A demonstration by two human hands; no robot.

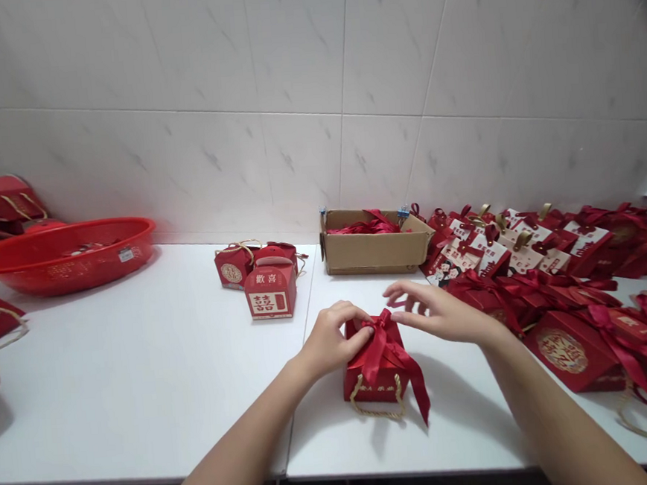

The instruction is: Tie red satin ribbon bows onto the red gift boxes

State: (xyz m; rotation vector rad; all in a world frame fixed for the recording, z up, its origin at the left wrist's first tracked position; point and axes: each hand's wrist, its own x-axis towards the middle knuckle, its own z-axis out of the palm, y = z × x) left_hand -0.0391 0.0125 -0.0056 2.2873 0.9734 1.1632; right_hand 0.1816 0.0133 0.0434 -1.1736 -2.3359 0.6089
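standing on the counter [461, 430], the red box [376, 376] is being held by its ribbon bow [377, 344], clamped in the left hand [331, 337], tails [417, 384] being draped frontward; just right of the knot [384, 318], the right hand [446, 312] is being held with grip apart.

Gift box [377, 389] on table [145, 391]; carton [372, 255] behind, basin [79, 268] far left, other boxes [561, 351] right.
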